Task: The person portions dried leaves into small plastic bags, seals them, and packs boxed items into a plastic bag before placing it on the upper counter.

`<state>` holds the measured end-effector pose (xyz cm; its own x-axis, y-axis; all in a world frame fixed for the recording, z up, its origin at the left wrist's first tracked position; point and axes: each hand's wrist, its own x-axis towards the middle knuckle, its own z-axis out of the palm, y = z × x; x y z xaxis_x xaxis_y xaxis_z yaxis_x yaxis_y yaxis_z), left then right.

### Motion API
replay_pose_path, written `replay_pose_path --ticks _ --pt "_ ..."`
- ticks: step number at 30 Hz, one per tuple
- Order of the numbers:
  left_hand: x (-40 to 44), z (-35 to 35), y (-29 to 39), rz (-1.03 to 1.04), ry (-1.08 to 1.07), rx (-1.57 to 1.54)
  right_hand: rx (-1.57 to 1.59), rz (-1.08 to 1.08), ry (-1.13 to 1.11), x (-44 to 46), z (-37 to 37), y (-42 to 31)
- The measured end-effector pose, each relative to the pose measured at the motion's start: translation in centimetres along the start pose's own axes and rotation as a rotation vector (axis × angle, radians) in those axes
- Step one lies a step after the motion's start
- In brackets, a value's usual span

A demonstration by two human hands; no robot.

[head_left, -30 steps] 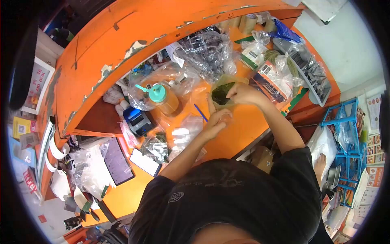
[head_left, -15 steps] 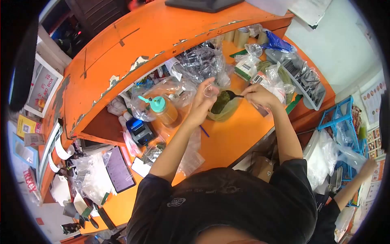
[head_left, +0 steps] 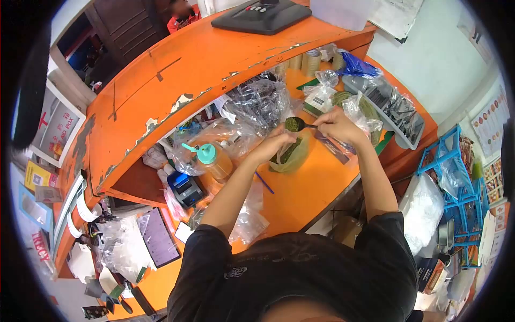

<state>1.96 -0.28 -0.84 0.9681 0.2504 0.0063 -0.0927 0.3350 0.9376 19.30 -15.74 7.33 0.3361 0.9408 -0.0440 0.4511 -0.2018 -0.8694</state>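
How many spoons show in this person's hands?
1: the dark spoon heaped with green, crumbly material, held in the right hand, near the left hand. The left palm is partly hidden, but no second spoon shows.

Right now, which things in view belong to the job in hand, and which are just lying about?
In use, apparently:
dark spoon, in the grip of the right hand
green material, on the spoon
pale bag, with more inside

Lying about:
teal-topped bottle
blue pen
grey tray
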Motion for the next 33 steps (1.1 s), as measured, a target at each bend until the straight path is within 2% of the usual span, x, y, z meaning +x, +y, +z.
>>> replay_pose_path --ticks 3,6,9,14,20,23,26,29,33 --pt "-0.5 -0.2 0.3 -0.024 -0.003 -0.059 -0.049 -0.074 0.089 -0.2 1.6 1.5" --pt "0.1 -0.7 -0.5 -0.037 -0.012 -0.07 -0.596 -0.2 0.227 -1.9 2.9 -1.1" --pt "0.2 -1.2 -1.2 -0.046 0.006 0.026 -0.723 -0.13 0.341 -3.2 5.8 -2.5" --pt "-0.8 -0.5 -1.7 0.112 0.09 0.141 -0.71 -0.135 0.383 -3.6 7.0 -4.0" --pt "-0.8 -0.6 -3.3 0.253 0.162 0.062 -0.689 -0.173 0.407 -3.3 7.5 -3.9" --pt "-1.3 0.0 -2.4 0.177 0.198 0.004 -0.675 -0.159 0.398 -3.3 7.6 -4.3" --pt "-0.8 -1.1 -3.8 0.258 0.18 0.071 -0.645 -0.189 0.39 -3.1 7.4 -3.7" --pt "-1.1 -0.6 -3.5 0.218 0.2 -0.041 -0.595 -0.216 0.418 -3.1 6.9 -3.8" --pt "-1.2 -1.6 -4.1 0.376 0.248 0.185 -0.685 -0.136 0.486 -3.1 5.5 -3.0"
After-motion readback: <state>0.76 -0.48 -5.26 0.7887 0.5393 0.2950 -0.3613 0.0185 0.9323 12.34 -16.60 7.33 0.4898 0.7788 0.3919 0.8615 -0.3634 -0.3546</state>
